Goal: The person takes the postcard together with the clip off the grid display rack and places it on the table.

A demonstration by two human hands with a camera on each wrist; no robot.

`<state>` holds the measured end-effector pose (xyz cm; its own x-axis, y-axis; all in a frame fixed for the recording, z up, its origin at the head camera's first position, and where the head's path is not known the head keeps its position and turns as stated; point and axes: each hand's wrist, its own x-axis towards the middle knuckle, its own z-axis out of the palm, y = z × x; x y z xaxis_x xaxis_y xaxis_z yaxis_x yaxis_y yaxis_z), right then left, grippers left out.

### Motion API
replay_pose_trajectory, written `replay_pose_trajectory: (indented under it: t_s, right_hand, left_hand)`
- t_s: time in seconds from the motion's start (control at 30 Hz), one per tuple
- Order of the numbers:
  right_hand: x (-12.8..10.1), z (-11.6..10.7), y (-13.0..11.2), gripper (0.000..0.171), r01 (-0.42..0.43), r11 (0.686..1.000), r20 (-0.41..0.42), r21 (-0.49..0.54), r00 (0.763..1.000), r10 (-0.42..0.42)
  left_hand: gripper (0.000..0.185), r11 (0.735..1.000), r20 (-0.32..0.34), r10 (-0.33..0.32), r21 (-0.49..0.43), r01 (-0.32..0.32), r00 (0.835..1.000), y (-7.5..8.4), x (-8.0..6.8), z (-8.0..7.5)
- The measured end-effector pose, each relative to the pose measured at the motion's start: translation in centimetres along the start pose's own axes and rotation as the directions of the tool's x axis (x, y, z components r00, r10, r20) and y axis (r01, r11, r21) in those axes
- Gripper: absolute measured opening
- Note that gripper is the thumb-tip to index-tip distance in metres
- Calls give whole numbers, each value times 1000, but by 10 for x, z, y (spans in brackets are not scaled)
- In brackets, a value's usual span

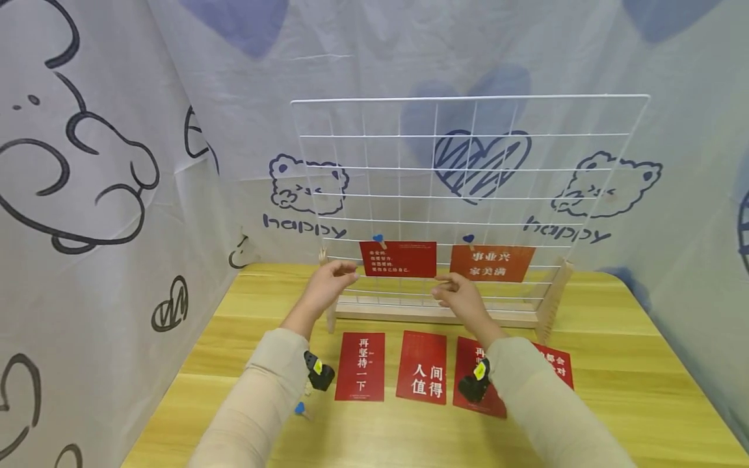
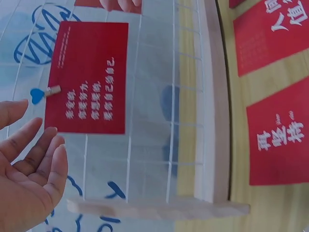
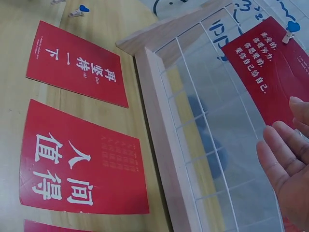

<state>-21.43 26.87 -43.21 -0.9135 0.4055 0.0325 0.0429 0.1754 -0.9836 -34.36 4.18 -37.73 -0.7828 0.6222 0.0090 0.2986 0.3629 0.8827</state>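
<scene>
The left hand (image 1: 328, 283) is hovering at the left edge of a red card (image 1: 398, 259) that is hanging on the white wire grid (image 1: 468, 169), its fingers (image 2: 41, 154) lying straight and loosely apart, holding nothing. The right hand (image 1: 459, 296) is sitting at the card's lower right corner, fingers (image 3: 282, 159) relaxed and slightly spread; whether the fingertips are touching the card, I cannot tell. A small wooden clip with a blue heart (image 1: 378, 240) is pinning the card's top edge to a grid wire. A second red card (image 1: 493, 262) is hanging just beside it on the right under another blue-heart clip (image 1: 469, 240). The grid is standing upright in a wooden base (image 1: 433, 313) on the yellow wooden table (image 1: 632, 364). Four more red cards are lying flat in front of the base: one at the left (image 1: 360, 366), one in the middle (image 1: 421, 376), and two at the right partly hidden by the right sleeve (image 1: 544, 403). A loose blue-heart clip (image 1: 300, 409) is lying near the left sleeve (image 1: 257, 403).
</scene>
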Motion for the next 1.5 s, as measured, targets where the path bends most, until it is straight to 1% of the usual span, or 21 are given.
replay_pose_trajectory:
  t_s: [0.13,0.27,0.33,0.47,0.57,0.67,0.9,1.07,1.17,1.3,1.5]
  right_hand:
    - [2,-3,-2,34,11,1000,-40,-18,999,-11]
    - [4,-6,-5,35,12,997,-81,-73,997,-18]
    - [6,-7,-6,37,7,994,-85,-113,996,-17]
    - [8,-8,-8,39,-4,987,-89,-160,996,-11]
    - [10,-9,-7,40,-6,987,-101,-162,995,-11]
    - [11,-10,-6,40,1,986,-111,-168,994,-20]
    - [14,-9,-5,41,16,985,-124,-174,992,-38]
    - [18,-5,-9,42,-6,985,-137,-173,990,-18]
    - [20,-2,-9,42,-14,985,-150,-170,989,-12]
    - [23,1,-9,40,-23,984,-167,-179,986,-7]
    - [24,4,-10,42,-23,986,-160,-167,987,-4]
  left_hand:
    - [36,1000,0,28,-8,-28,1000,9,8,6]
    - [34,999,-11,23,-31,-23,1000,17,15,9]
    - [33,999,-21,19,-35,-20,1000,21,18,9]
    - [32,1000,-36,18,10,-17,999,29,27,8]
    - [34,999,-34,6,35,-4,999,33,32,8]
    - [37,999,-33,-12,35,13,999,36,37,8]
    - [35,998,-10,8,57,-7,1000,42,45,10]
    - [36,999,13,-6,46,6,1000,48,47,11]
    - [39,997,23,-15,73,13,1000,50,48,11]
    - [41,992,38,-7,128,2,999,52,50,10]
    - [41,985,62,-1,170,-10,998,54,51,11]
